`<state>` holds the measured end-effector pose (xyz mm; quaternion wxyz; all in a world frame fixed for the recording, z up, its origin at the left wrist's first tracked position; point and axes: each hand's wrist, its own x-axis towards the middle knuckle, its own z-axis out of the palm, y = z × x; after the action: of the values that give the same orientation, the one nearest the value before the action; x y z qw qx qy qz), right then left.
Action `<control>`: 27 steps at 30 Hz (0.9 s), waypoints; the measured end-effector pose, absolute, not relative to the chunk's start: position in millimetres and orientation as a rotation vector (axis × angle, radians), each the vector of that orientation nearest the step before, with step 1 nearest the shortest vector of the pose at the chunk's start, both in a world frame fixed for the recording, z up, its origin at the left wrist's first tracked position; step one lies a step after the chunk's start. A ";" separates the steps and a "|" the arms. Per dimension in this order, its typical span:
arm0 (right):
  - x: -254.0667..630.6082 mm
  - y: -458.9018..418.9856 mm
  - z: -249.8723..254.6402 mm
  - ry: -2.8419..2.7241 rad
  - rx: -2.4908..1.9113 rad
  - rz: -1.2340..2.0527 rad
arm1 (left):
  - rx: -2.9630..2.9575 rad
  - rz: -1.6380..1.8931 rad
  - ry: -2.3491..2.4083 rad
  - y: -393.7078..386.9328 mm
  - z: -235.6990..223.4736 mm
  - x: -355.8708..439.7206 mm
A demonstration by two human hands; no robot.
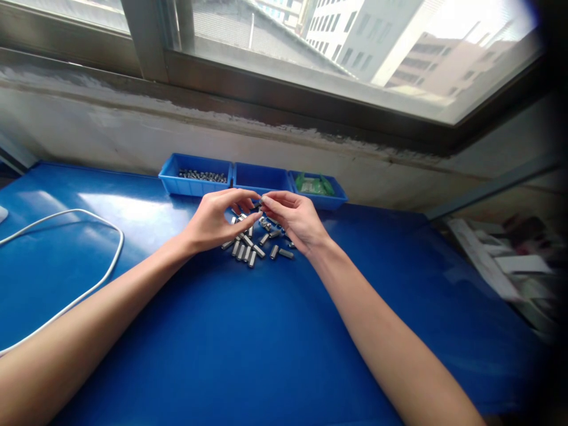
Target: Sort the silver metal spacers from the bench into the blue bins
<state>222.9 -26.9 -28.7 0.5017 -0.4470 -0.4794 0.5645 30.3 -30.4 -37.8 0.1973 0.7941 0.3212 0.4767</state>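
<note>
1. Blue work surface [266, 331] fills the lower frame, grimy wall and window across the top.
2. Left hand [213, 222] and right hand [295, 219] meet at frame centre, fingertips pinched together over a small dark part [258, 204]. Both are mostly closed on it, and it is too small to say what it is.
3. Loose metal pins [255, 242] lie scattered on the surface directly under and between the hands (some hidden by the fingers).
4. Three blue bins in a row just above the hands: left bin [195, 176] holds more small metal parts, middle bin [261, 177] looks bare from this angle, right bin [317, 186] holds something green.
5. White cable [95, 225] loops across the left of the frame, well apart from the hands.
6. Blurred papers [510, 260] sit off the right edge of the table.
7. Risks, as I judge them:
   - Pinched part slips. It's a fingertip-only grip on something tiny, and it would drop into the pile and be hard to pick out.
   - Wrists or forearms sweep the pins. They're round, so they'd likely roll on the smooth surface.
   - Hands shade the pile, so a pin nudged away may go unnoticed.
</note>
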 end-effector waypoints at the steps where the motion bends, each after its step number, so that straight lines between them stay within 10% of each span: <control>1: 222.0 -27.0 -28.2 -1.163 -1.070 1.369 | 2.213 1.332 0.884 -30.3 -37.6 30.7; 21: 220.9 -25.5 -26.4 -1.263 -1.039 1.438 | 1.916 1.377 0.869 -26.7 -36.8 31.1; 27: 233.4 -24.1 -20.4 -1.893 -1.339 0.707 | 1.479 1.602 1.123 -10.3 -36.1 18.2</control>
<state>233.4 -24.1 -20.4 0.3512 -0.5171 -0.7312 0.2731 18.2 -10.3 -36.1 0.3379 0.5677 0.4309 0.6147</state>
